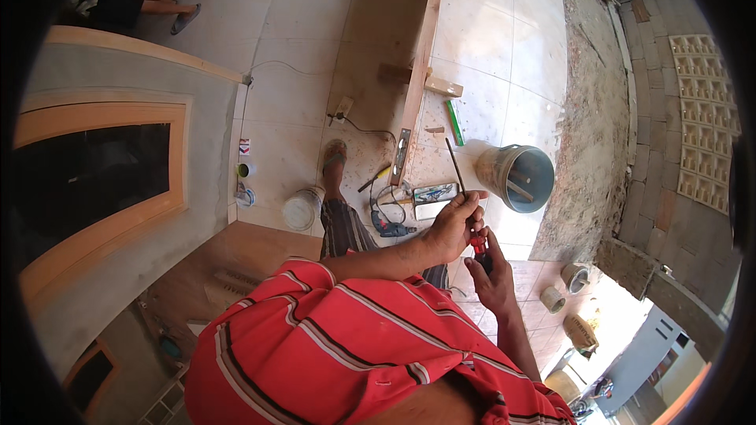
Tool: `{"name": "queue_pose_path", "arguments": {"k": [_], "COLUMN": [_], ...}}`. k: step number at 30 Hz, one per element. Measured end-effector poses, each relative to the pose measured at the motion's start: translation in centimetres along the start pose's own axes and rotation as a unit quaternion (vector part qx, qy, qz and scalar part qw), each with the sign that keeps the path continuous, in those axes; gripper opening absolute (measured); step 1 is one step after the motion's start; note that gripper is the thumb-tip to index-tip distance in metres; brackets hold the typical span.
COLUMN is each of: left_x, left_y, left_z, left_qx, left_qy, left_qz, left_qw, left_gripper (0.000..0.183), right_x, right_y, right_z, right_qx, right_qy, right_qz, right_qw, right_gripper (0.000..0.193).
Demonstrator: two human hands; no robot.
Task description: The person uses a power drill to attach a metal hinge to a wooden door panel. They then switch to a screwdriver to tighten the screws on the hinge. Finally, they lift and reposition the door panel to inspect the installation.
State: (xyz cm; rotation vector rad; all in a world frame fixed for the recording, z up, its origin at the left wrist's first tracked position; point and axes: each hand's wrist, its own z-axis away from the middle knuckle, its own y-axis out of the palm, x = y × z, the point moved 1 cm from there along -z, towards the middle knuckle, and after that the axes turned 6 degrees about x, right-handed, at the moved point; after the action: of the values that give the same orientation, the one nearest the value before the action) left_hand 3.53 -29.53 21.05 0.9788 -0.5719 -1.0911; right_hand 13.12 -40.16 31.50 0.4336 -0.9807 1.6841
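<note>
A long screwdriver (453,159) with a thin dark shaft and a red and black handle is held in front of my body, its tip pointing away from me. My left hand (453,230) is closed round the shaft near the handle. Around the handle, the fingers of my right hand (496,282) are closed. Beyond the hands, a long wooden beam (425,47) runs away across the tiles, and a spirit level (401,156) lies at its near end. A blue power drill (387,224) lies on the floor left of my left hand.
A large bucket (492,169) stands right of the screwdriver tip; a smaller white bucket (301,209) is by my foot. An open case (435,194), a hammer (376,178), a green box (455,122) and a power cord (370,132) lie about. A person's leg (161,6) shows at far left.
</note>
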Motion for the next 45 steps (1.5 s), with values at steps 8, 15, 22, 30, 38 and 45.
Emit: {"name": "queue_pose_path", "arguments": {"k": [8, 15, 22, 30, 38, 45], "left_x": [-8.8, -10.9, -10.6, -10.6, -10.7, -11.4], "left_y": [-6.6, -11.9, -14.3, -14.6, -14.5, -13.9], "left_z": [-2.1, -5.2, -6.6, -7.5, -7.5, -7.3], "left_qx": [-0.026, 0.007, -0.012, -0.013, -0.011, -0.017], "left_qy": [0.047, 0.062, 0.089, 0.071, 0.076, 0.082], "left_qz": [-0.019, 0.068, 0.049, 0.031, 0.044, 0.071], "left_qw": [0.998, 0.996, 0.995, 0.997, 0.996, 0.994], "left_gripper": [0.043, 0.028, 0.027, 0.025, 0.025, 0.034], "right_x": [7.0, 12.4, 12.7, 13.2, 13.8, 18.5], "right_y": [-3.8, -3.7, -3.0, -2.9, -3.2, -2.7], "right_z": [-6.0, -12.5, -15.6, -16.0, -16.8, -19.3], "right_qx": [0.023, 0.041, 0.062, 0.064, 0.063, 0.1], "right_qy": [-0.037, -0.04, -0.078, -0.064, -0.126, -0.245], "right_qz": [0.221, 0.413, 0.496, 0.485, 0.55, 0.634], "right_qw": [0.974, 0.909, 0.863, 0.87, 0.823, 0.727], "right_gripper": [0.048, 0.048, 0.05, 0.051, 0.046, 0.043]}}
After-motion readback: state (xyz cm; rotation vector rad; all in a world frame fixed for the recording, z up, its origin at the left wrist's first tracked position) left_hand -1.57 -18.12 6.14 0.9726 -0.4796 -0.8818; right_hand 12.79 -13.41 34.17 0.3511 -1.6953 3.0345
